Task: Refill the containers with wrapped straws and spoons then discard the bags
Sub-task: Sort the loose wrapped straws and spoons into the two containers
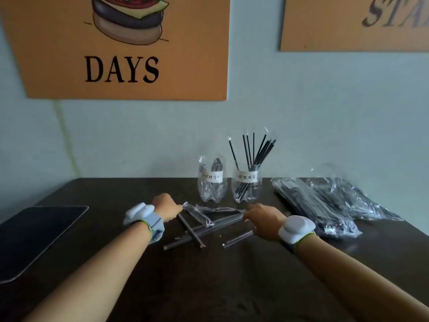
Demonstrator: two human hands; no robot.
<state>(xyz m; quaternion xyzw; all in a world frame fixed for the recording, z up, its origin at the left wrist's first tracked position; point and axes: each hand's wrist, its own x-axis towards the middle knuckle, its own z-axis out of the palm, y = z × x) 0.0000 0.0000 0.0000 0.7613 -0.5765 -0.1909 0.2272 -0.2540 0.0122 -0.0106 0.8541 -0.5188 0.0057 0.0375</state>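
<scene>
Both hands reach over a dark table [232, 275]. Left hand [166, 206] is curled closed, pinching the end of a wrapped straw [191, 228] from the loose pile between the hands. Right hand [263, 219] rests on that pile's far end; whether its fingers grip anything cannot be told. Just beyond the hands stand the spoon container [212, 184] and straw container [247, 185]. Right of the right hand lie plastic bags [325, 203].

Black straws [253, 159], dark brown table [209, 275], orange posters [46, 54]
</scene>
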